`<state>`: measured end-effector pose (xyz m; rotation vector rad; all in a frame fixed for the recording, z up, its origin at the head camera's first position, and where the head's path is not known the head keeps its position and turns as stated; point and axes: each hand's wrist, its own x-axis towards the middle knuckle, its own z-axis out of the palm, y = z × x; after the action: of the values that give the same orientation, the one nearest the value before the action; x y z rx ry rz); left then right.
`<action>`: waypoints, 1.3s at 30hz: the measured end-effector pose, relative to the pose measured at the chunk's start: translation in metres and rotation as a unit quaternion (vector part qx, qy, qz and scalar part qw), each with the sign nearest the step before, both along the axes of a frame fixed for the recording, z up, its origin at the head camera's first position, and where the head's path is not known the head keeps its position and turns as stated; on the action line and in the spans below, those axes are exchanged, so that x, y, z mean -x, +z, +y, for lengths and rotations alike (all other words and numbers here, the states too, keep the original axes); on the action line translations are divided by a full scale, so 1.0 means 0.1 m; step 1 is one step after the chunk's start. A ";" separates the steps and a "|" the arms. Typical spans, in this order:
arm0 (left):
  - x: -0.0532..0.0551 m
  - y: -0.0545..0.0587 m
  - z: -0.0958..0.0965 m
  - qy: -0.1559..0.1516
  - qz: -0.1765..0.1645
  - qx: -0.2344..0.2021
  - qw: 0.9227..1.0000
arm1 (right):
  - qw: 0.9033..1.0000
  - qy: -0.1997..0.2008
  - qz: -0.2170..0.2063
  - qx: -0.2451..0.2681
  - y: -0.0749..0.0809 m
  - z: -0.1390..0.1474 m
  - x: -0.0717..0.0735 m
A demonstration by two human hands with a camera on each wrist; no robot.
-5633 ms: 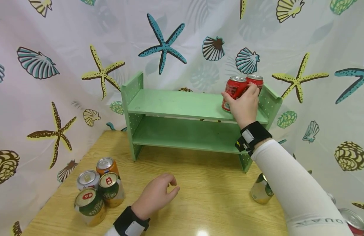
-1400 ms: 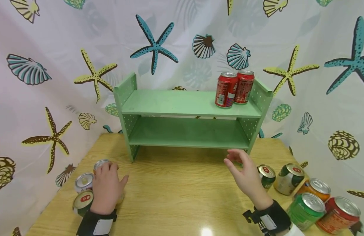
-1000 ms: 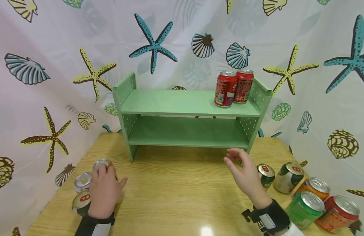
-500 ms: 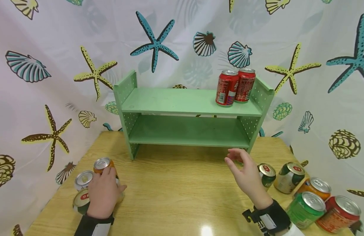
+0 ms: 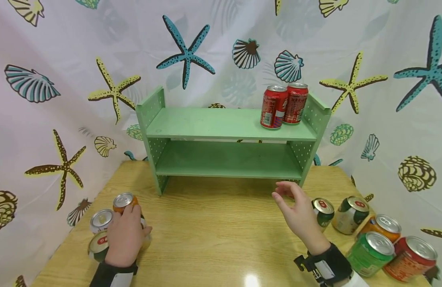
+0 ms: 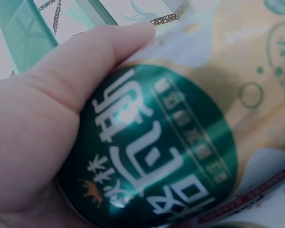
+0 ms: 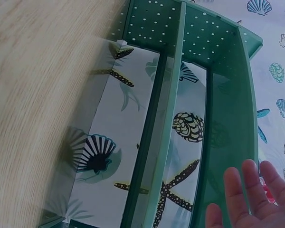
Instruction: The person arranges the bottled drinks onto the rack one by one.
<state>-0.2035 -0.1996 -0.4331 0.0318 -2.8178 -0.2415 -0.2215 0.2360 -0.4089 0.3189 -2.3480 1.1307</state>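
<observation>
Before the green shelf (image 5: 214,122)'s left end, the green-and-gold can (image 6: 161,152) is clamped in my left grip (image 5: 126,235); near the shelf's right end, my right grip (image 5: 300,213) hangs, fingers apart. I'd squeeze evenly, without denting, and hold the can upright.

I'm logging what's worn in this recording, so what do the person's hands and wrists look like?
The left hand and right hand are ungloved. A black left band and right band each carry a pale rectangular patch; dark fittings jut from the right one. A white sleeve shows behind it.
</observation>
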 end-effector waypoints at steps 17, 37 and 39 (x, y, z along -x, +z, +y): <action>0.01 0.08 0.11 -0.051 0.031 -0.060 0.996 | 1.000 0.016 -0.016 -0.006 -0.04 -0.03 -0.03; 0.07 0.20 0.56 -0.122 0.038 -0.071 0.989 | 0.991 0.111 -0.081 0.006 -0.22 -0.57 -0.14; 0.07 0.21 0.62 -0.129 0.035 -0.067 0.989 | 0.989 0.119 -0.087 0.008 -0.23 -0.65 -0.15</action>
<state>-0.2108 -0.1374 -0.4116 -0.3079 -2.7260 -0.4805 -0.2069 0.1712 -0.4317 0.5260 -2.5005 1.3349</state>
